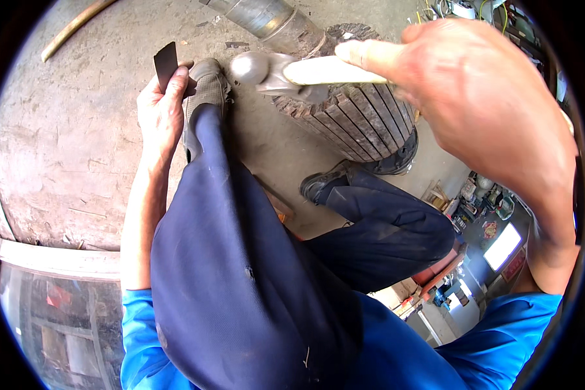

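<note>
My left hand (161,109) pinches a thin, dark, flat metal piece (166,64) between thumb and fingers, beside my shoe at the left. The piece points upward from the grip. In my right hand (461,81), raised close to the camera, is a ball-peen hammer (273,73) with a pale wooden handle. Its rounded head points left and hangs in front of a wooden block (364,117) made of slatted staves. The hammer and right hand partly cover the block's top.
A metal cylinder (259,18) lies slanted behind the block. My shoes (208,88) rest on the concrete floor. A wooden stick (75,29) lies at far left, above a glass-fronted cabinet (58,257). Cluttered tools and parts (484,201) line the right side.
</note>
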A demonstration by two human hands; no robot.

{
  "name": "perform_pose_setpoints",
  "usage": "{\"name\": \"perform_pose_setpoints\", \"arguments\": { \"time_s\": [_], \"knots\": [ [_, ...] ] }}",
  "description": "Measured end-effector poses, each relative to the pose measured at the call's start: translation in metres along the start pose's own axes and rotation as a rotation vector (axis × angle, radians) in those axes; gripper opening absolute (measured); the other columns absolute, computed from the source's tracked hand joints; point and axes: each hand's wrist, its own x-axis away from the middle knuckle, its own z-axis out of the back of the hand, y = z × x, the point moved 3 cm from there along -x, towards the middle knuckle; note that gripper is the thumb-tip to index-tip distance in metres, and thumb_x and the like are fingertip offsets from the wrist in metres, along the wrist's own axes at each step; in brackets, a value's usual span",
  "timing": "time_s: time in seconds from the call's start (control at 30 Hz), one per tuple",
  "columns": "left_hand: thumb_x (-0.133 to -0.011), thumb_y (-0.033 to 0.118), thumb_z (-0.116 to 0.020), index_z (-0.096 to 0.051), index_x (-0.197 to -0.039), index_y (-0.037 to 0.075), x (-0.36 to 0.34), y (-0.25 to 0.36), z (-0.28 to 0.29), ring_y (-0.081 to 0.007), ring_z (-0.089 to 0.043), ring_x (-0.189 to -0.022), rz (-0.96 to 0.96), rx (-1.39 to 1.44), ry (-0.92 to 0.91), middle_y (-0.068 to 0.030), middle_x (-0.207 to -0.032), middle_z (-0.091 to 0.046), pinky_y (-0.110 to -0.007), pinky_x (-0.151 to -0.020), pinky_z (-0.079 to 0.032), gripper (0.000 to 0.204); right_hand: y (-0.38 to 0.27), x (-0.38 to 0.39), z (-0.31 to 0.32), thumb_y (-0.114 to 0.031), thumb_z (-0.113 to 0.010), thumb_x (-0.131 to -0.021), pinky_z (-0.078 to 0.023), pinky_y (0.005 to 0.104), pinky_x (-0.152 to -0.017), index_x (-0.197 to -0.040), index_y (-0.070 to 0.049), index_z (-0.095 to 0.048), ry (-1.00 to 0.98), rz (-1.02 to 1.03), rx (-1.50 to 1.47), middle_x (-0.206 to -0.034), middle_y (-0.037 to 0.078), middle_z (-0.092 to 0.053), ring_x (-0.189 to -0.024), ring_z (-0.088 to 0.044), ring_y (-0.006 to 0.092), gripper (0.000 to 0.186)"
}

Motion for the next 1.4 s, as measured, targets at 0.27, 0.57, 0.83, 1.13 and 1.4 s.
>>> {"name": "perform_pose_setpoints", "arguments": {
  "time_s": [0.27,0.57,0.83,1.13,1.4],
  "knots": [
    [-0.103,0.024,-0.068,-0.075,-0.119,0.000,0.004,0.010,-0.006,-0.0124,-0.065,-0.082,-0.008,-0.003,-0.003,-0.0044,-0.087,-0.071,-0.030,-0.083,-0.054,0.030,-0.007,0.005,-0.005,-0.006,-0.059,-0.087,-0.048,0.0428,-0.066,-0.127,-0.010,-0.071,0.029,0.058,0.008,-0.071,0.011,-0.057,-0.072,-0.062,0.0313,0.041],
    [-0.104,0.022,-0.066,-0.075,-0.118,-0.001,0.007,0.009,-0.004,-0.0124,-0.066,-0.085,-0.012,-0.058,0.001,-0.0052,-0.092,-0.073,-0.029,-0.082,-0.055,0.028,-0.010,0.008,-0.008,-0.003,-0.059,-0.085,-0.048,0.0430,-0.066,-0.135,-0.018,-0.069,0.033,0.023,-0.074,-0.071,0.012,-0.058,-0.068,-0.060,0.0317,0.053],
    [-0.102,0.025,-0.069,-0.075,-0.119,0.000,0.010,0.005,0.005,-0.0129,-0.066,-0.082,0.040,-0.028,0.044,-0.0055,-0.088,-0.072,-0.029,-0.081,-0.055,0.030,-0.021,-0.014,-0.013,-0.003,-0.059,-0.086,-0.047,0.0438,-0.068,-0.137,-0.022,-0.068,0.084,0.121,-0.230,-0.070,0.014,-0.059,-0.072,-0.060,0.0336,0.056],
    [-0.102,0.025,-0.069,-0.075,-0.119,0.001,0.007,0.001,-0.006,-0.0139,-0.068,-0.083,0.058,-0.050,0.015,-0.0062,-0.089,-0.073,-0.031,-0.082,-0.056,0.030,-0.014,-0.018,-0.054,-0.010,-0.058,-0.094,-0.052,0.0450,-0.064,-0.115,-0.009,-0.074,-0.019,0.118,-0.214,-0.073,0.015,-0.067,-0.071,-0.067,0.0331,0.026],
    [-0.102,0.024,-0.069,-0.075,-0.119,0.001,0.008,0.001,-0.014,-0.0138,-0.066,-0.087,0.055,0.010,0.021,-0.0036,-0.091,-0.072,-0.030,-0.084,-0.054,0.029,-0.022,-0.048,-0.058,-0.015,-0.049,-0.102,-0.056,0.0473,-0.072,-0.122,-0.013,-0.073,-0.225,-0.077,-0.318,-0.083,0.019,-0.071,-0.078,-0.071,0.0359,0.031]
  ]
}}
